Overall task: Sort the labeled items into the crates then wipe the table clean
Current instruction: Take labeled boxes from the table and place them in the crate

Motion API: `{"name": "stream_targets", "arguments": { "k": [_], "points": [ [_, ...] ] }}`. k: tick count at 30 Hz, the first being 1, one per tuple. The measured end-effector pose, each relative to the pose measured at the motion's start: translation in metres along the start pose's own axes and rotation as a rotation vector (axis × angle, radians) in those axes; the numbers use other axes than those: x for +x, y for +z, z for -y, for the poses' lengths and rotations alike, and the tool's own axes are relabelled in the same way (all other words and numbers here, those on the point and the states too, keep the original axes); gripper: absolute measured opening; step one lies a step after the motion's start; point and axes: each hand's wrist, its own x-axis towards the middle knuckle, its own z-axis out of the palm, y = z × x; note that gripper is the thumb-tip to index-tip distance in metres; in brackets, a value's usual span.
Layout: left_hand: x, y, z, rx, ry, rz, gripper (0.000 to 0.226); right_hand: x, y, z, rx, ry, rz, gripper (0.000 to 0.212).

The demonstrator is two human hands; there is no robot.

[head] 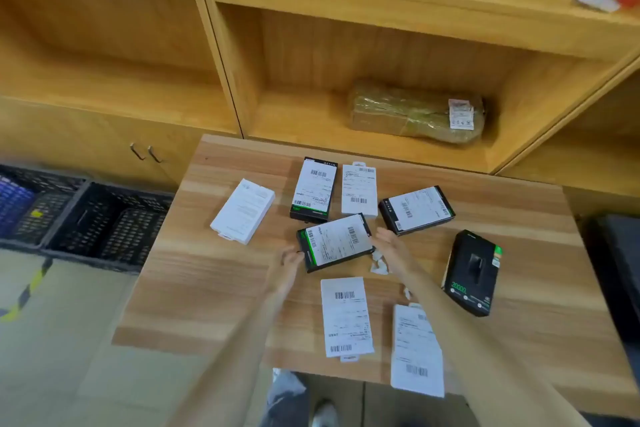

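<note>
Several labeled boxes lie on the wooden table (207, 288). A black box with a white shipping label (334, 241) sits in the middle. My left hand (285, 269) is at its lower left corner with bent fingers; blur hides whether they grip it. My right hand (393, 248) touches its right edge with straight fingers. Around it lie a plain white box (242, 211), a black labeled box (313, 189), a white labeled box (359, 189), another black labeled box (416, 210), a black power bank box (472, 272) and two white labeled boxes (346, 317) (417, 350).
Two black plastic crates (104, 222) (27, 208) stand on the floor left of the table. Small crumpled paper scraps (379, 262) lie by my right wrist. Wooden shelving behind the table holds a wrapped parcel (415, 113). A dark object stands at the right edge.
</note>
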Motion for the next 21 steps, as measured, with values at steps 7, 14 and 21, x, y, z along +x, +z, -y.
{"name": "stream_targets", "arguments": {
  "k": [7,14,21],
  "points": [
    [0.037,0.018,-0.006,-0.053,-0.026,0.089,0.036,0.059,0.017,-0.015,-0.053,0.078,-0.014,0.078],
    [0.052,0.028,0.001,-0.121,-0.072,0.051,0.032,0.061,0.019,-0.015,-0.068,0.085,-0.063,0.062],
    [0.031,0.030,-0.001,-0.119,-0.003,-0.053,0.024,0.047,0.005,0.010,-0.058,0.019,-0.066,0.039]
  ]
}}
